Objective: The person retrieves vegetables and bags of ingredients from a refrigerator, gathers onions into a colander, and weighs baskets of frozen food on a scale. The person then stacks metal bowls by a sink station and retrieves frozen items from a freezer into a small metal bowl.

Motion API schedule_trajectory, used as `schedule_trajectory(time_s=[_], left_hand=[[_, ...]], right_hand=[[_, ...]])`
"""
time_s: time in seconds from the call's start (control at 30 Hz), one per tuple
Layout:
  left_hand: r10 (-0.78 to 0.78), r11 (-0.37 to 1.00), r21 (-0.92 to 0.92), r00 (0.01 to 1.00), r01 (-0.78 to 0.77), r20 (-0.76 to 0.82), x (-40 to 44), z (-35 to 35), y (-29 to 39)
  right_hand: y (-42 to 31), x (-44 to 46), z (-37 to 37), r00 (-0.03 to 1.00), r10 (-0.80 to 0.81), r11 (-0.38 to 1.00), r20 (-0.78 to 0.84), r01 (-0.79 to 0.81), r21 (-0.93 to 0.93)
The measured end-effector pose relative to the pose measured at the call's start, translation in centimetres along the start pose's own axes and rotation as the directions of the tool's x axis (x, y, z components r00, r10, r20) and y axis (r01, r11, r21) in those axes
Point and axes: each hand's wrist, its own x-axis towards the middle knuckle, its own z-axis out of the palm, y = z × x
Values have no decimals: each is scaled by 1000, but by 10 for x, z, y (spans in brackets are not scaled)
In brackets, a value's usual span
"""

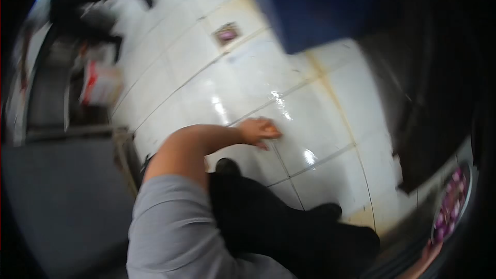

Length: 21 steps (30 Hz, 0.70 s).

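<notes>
Grey short-sleeved shirt [170,222] on the wearer, sleeve stopping a bit short of the elbow, a few soft creases running round the fabric. From the hem down to the left hand [258,130] it's all bare, and the right hand [431,252] is bare too, plus its bit of visible forearm. Black trousers [289,222] fill the space between the hands, basically one dark mass. Dark rounded shoes [328,210] poke out, one just below the left hand, kinda too murky to make out the type.

Single head camera is looking steeply down from above the wearer's legs [279,217]; tiled floor [196,93] is filling mid-view; dark rounded edges are framing it.
</notes>
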Motion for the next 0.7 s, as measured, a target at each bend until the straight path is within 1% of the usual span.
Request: schedule_trajectory(time_s=[0.03, 0.07, 0.13, 0.17, 0.2, 0.23, 0.27, 0.3, 0.33, 0.37, 0.4, 0.43, 0.47, 0.5, 0.53, 0.57, 0.6, 0.63, 0.67, 0.7], left_hand=[[-23, 999, 46, 1000, 22, 18, 4, 9, 3], [-77, 997, 4, 994, 77, 82, 10, 17, 3], [-67, 997, -19, 981, 72, 181, 17, 8, 0], [-119, 992, -15, 977, 124, 174, 18, -4, 2], [-154, 987, 14, 938, 158, 309, 20, -22, -4], [-175, 983, 22, 876, 184, 449, 17, -32, -5], [-207, 975, 34, 841, 220, 501, 4, -42, -16], [-229, 967, 34, 805, 252, 547, -6, -52, -32], [-319, 796, -278, 763, 538, 561, -38, -72, -50], [-340, 866, -152, 783, 477, 521, -64, -107, -59], [-467, 515, -266, 527, 815, 710, -95, -156, -67], [-549, 343, -417, 540, 842, 639, -141, -186, -72], [-639, 378, -335, 505, 863, 580, -176, -219, -74], [-771, 260, -392, 434, 882, 466, -212, -243, -62], [-825, 258, -585, 490, 769, 280, -255, -242, -58], [-870, 260, -744, 483, 615, 95, -299, -232, -48], [-933, 127, -846, 352, 518, 75, -330, -228, -20], [-975, -2, -925, 203, 379, 86, -352, -215, 20], [-973, -201, -977, 104, 71, 208, -373, -187, 61], [-940, -339, -905, 41, -258, 340, -388, -149, 103]], right_hand=[[-1, 19, 25, 1000, -21, 999, -5, 21, -26], [-3, 35, 50, 999, -42, 998, -10, 41, -49], [-5, 59, 94, 998, -70, 993, 5, 70, -94], [-7, 68, 117, 996, -82, 990, 31, 85, -116], [-11, 75, 146, 993, -99, 988, 57, 105, -115], [-15, 82, 168, 991, -106, 984, 84, 117, -138], [-21, 85, 191, 982, -137, 974, 133, 157, -161], [-27, 90, 210, 958, -184, 955, 220, 228, -193], [-20, 95, 227, 639, -480, 647, 601, 721, -248], [-51, 64, 264, 986, 10, 1000, 168, -7, -19], [-50, 106, 244, 942, -7, 998, 335, 30, -63], [-48, 154, 220, 871, -24, 993, 491, 79, -92], [-54, 135, 240, 936, 23, 973, 352, 60, -224], [-45, 120, 242, 959, 67, 945, 277, 28, -327], [-35, 102, 243, 966, 121, 909, 228, -16, -416], [-27, 82, 239, 964, 193, 863, 182, -79, -499], [-21, 62, 232, 952, 271, 805, 141, -143, -576], [-19, 44, 223, 931, 349, 737, 102, -206, -644], [-20, 21, 212, 899, 433, 658, 64, -267, -704], [-23, 0, 208, 859, 511, 586, 38, -317, -745]])
